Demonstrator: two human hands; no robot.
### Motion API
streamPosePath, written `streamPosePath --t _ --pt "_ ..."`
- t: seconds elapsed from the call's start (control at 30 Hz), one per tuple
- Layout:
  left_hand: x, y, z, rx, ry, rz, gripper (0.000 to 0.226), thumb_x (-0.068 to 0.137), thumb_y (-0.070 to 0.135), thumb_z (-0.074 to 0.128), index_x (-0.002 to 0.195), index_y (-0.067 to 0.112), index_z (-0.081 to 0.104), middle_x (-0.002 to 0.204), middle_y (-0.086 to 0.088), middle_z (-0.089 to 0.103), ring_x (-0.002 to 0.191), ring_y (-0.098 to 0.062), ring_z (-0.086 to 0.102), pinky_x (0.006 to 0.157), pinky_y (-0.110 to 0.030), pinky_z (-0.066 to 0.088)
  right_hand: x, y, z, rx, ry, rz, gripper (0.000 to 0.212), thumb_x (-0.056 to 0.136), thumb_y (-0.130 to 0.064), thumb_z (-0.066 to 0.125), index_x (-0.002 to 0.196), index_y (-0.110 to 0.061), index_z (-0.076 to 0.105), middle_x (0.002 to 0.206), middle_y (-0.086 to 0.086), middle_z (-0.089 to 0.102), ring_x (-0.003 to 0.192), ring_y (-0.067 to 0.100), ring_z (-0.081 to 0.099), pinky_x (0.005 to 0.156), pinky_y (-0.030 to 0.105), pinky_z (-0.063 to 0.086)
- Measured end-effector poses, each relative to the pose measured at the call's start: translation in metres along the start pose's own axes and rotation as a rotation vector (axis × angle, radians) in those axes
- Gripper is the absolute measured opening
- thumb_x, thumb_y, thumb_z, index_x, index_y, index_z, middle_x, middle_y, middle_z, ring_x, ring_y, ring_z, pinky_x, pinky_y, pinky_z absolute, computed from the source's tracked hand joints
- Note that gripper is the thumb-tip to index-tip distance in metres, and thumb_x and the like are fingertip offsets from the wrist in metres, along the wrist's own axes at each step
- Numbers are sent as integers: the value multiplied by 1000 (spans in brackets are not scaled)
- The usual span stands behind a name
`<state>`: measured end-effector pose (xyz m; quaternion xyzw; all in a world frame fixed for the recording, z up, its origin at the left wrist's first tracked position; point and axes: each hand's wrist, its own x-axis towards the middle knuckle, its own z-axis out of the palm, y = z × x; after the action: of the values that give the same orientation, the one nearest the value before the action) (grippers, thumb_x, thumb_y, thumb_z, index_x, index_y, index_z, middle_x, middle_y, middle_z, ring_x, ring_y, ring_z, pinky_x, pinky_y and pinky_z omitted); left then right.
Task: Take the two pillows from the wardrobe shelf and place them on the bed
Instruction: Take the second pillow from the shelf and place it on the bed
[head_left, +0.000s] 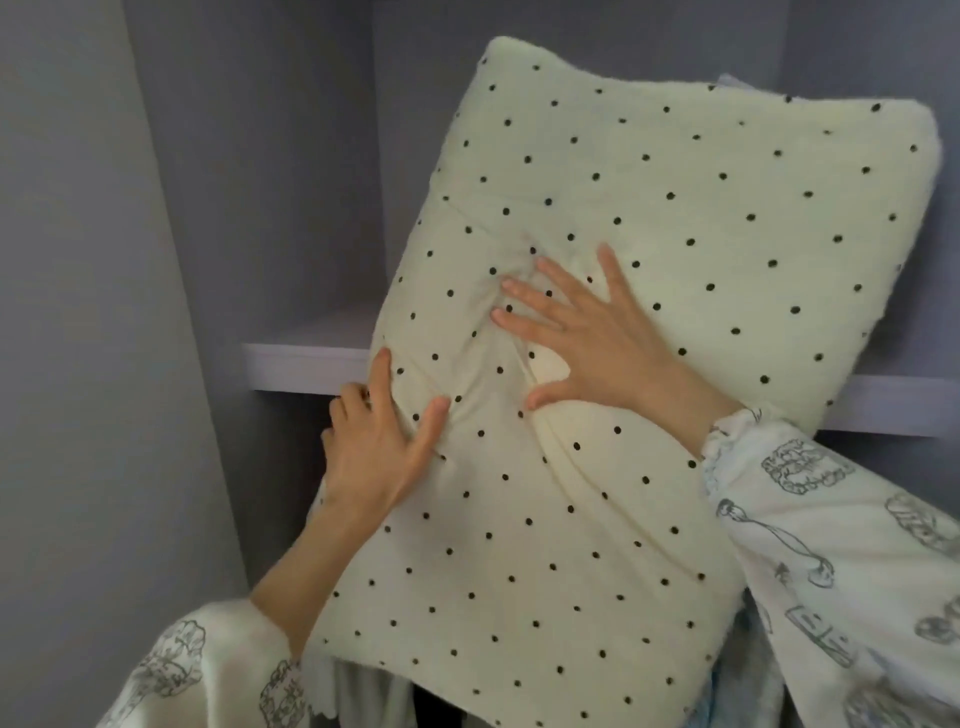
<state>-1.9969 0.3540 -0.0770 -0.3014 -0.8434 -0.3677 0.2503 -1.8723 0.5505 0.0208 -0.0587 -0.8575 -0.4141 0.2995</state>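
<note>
A cream pillow (649, 218) with black dots leans tilted out over the front edge of the grey wardrobe shelf (306, 366). My left hand (376, 447) grips its left edge, thumb on the front and fingers curled behind. My right hand (587, 332) presses flat on the pillow's middle with fingers spread, and the fabric bunches under it. A sliver of pale blue fabric (730, 80) shows behind the pillow's top edge; I cannot tell what it is. The bed is out of view.
The wardrobe's grey side wall (78, 312) stands close on the left. The shelf's left part is bare behind the pillow. Hanging clothes (363, 691) show below the pillow's lower edge. Both my sleeves are white with grey printed drawings.
</note>
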Motion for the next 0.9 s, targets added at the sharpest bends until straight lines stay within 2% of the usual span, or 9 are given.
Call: streamPosePath --t 0.1,0.17,0.27,0.37,0.43,0.53,0.67,0.8,0.9 --pt "-11 -12 -4 25 -36 36 79 77 75 26 140 30 10 124 -15 42 110 -33 43 87 -49 43 11 -12 -7 32 6 172 107 60 -82 47 144 -39 -3 157 -6 1 143 30 -3 104 67 -9" --pt "-13 -15 -13 11 -21 65 74 80 71 25 140 30 13 129 -12 39 115 -32 41 95 -52 36 9 -22 -6 71 13 217 110 58 -81 51 144 -41 -4 157 -5 1 143 31 -5 104 68 -8" --pt "2 5 -17 -9 100 229 63 86 60 25 142 34 13 146 -13 25 133 -33 25 106 -56 23 3 -18 -2 131 9 241 110 58 -80 53 143 -42 -6 157 -6 -2 143 30 -7 104 67 -10" --pt "38 47 -10 14 128 450 58 92 49 26 145 37 8 156 -11 8 142 -34 5 107 -64 14 -1 -4 -4 123 -4 285 107 60 -81 49 143 -42 -5 157 -7 -5 143 26 -10 105 66 -11" --pt "45 60 -1 78 132 432 57 94 46 27 146 38 6 157 -6 2 142 -33 -1 106 -67 14 -1 2 -6 159 -20 265 101 65 -81 44 145 -40 -1 157 -6 -2 143 23 -8 107 63 -10" --pt "47 50 7 123 160 334 54 93 46 26 145 39 10 157 -4 4 142 -35 2 102 -68 24 -10 -10 -6 211 19 288 78 81 -72 31 146 -32 16 157 -2 12 144 20 4 112 56 -3" --pt "55 43 9 136 146 332 53 92 48 25 142 42 10 156 -3 5 141 -39 8 97 -69 30 -44 -9 -6 235 122 439 58 93 -55 25 142 -26 34 152 3 28 141 24 20 113 56 4" --pt "53 42 14 118 147 320 55 92 48 29 143 43 7 156 -5 1 140 -41 7 96 -70 30 -100 -14 1 247 130 671 56 93 -51 29 143 -26 31 154 5 21 143 25 12 111 57 0" --pt "53 39 15 115 159 326 56 91 48 29 143 41 8 156 -8 2 139 -42 8 95 -70 31 -137 -18 8 393 116 832 60 92 -57 30 145 -32 20 156 1 0 143 24 -6 110 61 7"
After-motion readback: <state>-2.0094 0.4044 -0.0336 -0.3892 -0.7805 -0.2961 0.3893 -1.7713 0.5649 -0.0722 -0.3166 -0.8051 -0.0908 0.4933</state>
